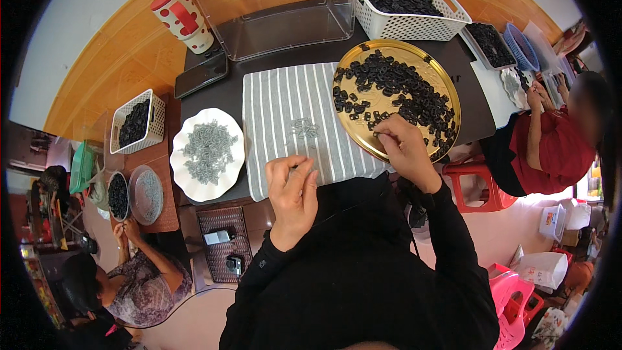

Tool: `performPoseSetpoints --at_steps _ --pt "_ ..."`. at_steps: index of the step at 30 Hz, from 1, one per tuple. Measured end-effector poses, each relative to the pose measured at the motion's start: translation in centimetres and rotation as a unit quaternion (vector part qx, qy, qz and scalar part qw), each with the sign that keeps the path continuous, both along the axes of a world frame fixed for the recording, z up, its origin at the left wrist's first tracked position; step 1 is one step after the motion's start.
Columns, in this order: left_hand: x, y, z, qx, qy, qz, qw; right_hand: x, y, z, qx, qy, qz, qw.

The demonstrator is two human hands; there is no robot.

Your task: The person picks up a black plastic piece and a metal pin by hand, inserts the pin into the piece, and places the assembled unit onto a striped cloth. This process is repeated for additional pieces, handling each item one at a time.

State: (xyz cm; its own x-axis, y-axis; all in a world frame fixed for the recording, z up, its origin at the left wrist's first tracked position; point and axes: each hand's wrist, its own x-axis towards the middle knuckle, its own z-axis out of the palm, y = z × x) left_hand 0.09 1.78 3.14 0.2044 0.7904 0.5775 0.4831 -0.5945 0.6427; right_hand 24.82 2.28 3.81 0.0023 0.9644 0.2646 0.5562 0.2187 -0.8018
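Below the right fingers (389, 128), one gold tray (358, 133) holds uncountable black pieces (420, 98).

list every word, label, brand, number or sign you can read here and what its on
No text is clearly readable.
White plastic bag, lower right: red print, too small and blurred.
White tub near it: coloured marking, too small to read.
Tumbler: red dots, no lettering visible.

The right hand (403, 146) covers part of the rim of the tray (355, 132), anything in the left hand (291, 194) is too small to tell, the top edge cuts off the clear box (278, 29), and one co-worker's head (591, 100) is blurred.
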Motion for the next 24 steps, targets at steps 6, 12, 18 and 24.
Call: performPoseSetpoints --at_steps 6,12,18,24 --pt "2.4 -0.8 1.2 -0.113 -0.123 -0.134 0.977 -2.7 -2.5 1.2 -0.117 0.234 0.078 0.962" --pt "2.2 -0.8 -0.1 -0.19 -0.212 -0.198 0.938 -5.3 -4.2 0.3 -0.196 0.457 0.074 0.864" --pt "0.9 -0.4 -0.7 -0.217 -0.215 -0.158 0.939 -1.4 -1.1 1.0 0.089 -0.013 -0.037 0.995" --pt "0.9 1.4 -2.1 0.091 0.085 -0.004 0.992 0.6 1.6 1.4 0.1 -0.235 0.038 0.966"
